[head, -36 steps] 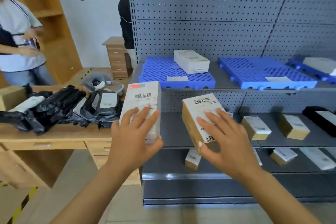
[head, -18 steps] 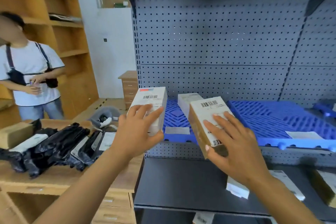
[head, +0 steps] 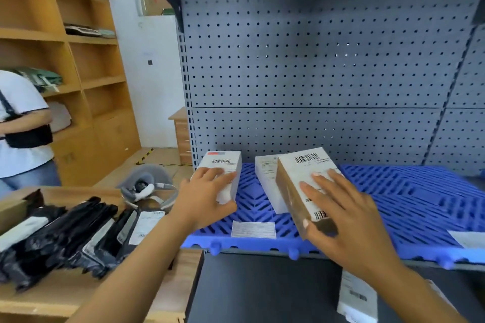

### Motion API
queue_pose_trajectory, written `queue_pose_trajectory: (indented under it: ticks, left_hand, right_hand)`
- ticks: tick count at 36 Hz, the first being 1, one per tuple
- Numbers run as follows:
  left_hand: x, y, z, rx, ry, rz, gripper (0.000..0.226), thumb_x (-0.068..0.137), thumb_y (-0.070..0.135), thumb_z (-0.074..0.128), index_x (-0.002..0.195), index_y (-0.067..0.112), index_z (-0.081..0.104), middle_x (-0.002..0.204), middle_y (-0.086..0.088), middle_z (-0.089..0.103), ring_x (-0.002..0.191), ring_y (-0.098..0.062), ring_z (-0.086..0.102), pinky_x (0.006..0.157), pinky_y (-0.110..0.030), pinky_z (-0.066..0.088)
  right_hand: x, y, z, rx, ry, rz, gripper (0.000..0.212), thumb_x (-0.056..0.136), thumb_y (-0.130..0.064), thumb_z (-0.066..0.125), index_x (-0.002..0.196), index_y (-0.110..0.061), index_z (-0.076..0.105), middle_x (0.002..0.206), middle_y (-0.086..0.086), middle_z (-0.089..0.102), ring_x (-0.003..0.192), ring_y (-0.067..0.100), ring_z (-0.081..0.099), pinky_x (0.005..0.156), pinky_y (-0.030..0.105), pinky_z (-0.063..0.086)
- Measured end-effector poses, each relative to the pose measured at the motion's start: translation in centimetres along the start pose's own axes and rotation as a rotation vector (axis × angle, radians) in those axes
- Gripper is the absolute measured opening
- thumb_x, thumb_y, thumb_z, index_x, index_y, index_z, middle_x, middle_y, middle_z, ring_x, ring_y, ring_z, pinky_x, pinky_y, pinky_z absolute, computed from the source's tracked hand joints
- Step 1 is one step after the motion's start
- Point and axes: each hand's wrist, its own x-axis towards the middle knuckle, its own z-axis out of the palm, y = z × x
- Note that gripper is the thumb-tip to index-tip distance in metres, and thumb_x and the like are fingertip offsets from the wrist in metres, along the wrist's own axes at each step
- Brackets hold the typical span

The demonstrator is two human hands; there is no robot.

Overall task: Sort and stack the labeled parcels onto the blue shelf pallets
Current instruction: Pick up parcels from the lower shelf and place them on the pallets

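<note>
My left hand (head: 207, 202) grasps a white cardboard box (head: 223, 164), my right hand (head: 351, 217) a brown cardboard box (head: 296, 173); I should lay both flat on the blue slatted pallet (head: 249, 198).

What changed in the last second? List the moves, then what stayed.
Both hands rose from before the lower shelves to the blue slatted plastic pallet: the left hand carried its white labelled carton to the pallet's left end, the right hand its brown cardboard box over its front. Both grips unchanged. The white box lying on the pallet and the black mailer bags stayed put.
</note>
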Motion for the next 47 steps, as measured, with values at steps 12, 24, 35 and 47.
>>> queue_pose_trajectory:
  ticks: [12,24,35,47]
  left_hand:
    - [1.4,-1.2,1.2,0.004,-0.081,0.127,0.079,0.077,0.071,0.031,0.147,0.037,0.026,0.153,0.009,0.028,0.139,-0.017,0.023,0.108,-0.047,0.026]
    - [-0.3,7.0,-1.5,-0.334,0.195,0.577,0.097,0.072,0.066,0.058,0.151,0.028,0.018,0.145,0.006,0.039,0.131,-0.011,0.033,0.108,-0.029,0.028]
    - [0.7,16.8,1.1,-0.400,0.155,0.582,0.086,0.082,0.057,0.054,0.151,0.040,0.005,0.160,-0.005,0.010,0.142,-0.022,0.021,0.111,-0.031,0.021]
    - [6.6,27.1,4.8,-0.351,0.166,0.503,0.078,0.084,0.059,0.037,0.152,0.028,0.013,0.161,-0.008,0.007,0.137,-0.026,0.032,0.106,-0.034,0.033]
  right_hand:
    - [-0.4,-2.3,0.1,-0.059,0.010,0.073,0.063,0.077,-0.051,0.050,0.135,-0.026,0.045,0.142,-0.003,0.046,0.137,0.019,0.031,0.089,0.039,0.035]
    - [-1.9,-2.1,-1.2,-0.089,0.110,0.127,0.059,0.079,-0.048,0.053,0.132,-0.021,0.052,0.141,0.000,0.047,0.136,0.025,0.035,0.091,0.047,0.042]
    - [-3.9,4.2,-3.5,-0.048,0.126,0.153,0.058,0.084,-0.052,0.055,0.131,-0.018,0.053,0.142,0.002,0.047,0.137,0.025,0.035,0.098,0.052,0.043]
    - [-4.0,18.0,-5.9,0.029,-0.055,0.062,0.060,0.088,-0.052,0.048,0.134,-0.014,0.052,0.144,0.006,0.045,0.139,0.026,0.030,0.106,0.049,0.039]
